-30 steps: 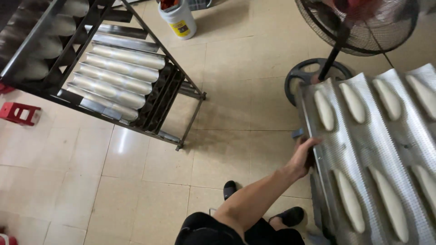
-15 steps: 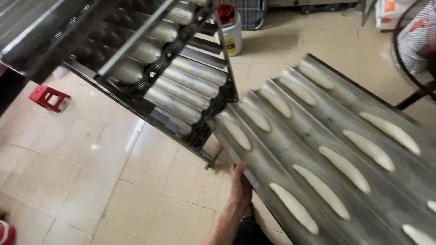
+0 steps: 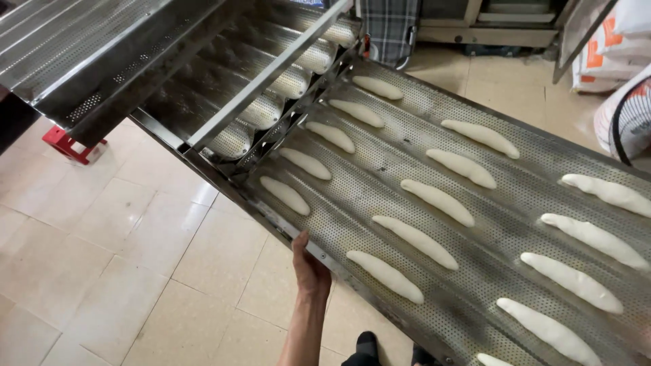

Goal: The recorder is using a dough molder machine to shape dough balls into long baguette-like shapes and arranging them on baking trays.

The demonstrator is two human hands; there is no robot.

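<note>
Across the right and centre of the frame lies a perforated metal baking tray (image 3: 475, 203), tilted, its far end touching the rack (image 3: 224, 102) at upper left. Left hand (image 3: 310, 268) at lower centre: fingers closed around the tray's near long edge, thumb on top, forearm entering from the bottom edge. Right hand out of view. Raw dough sticks (image 3: 419, 240) lie in the tray's grooves, in three groups, apart from one another. Rack shelves hold other grooved trays. Red stool (image 3: 68, 144) at left on the tiled floor (image 3: 122, 271).
</note>
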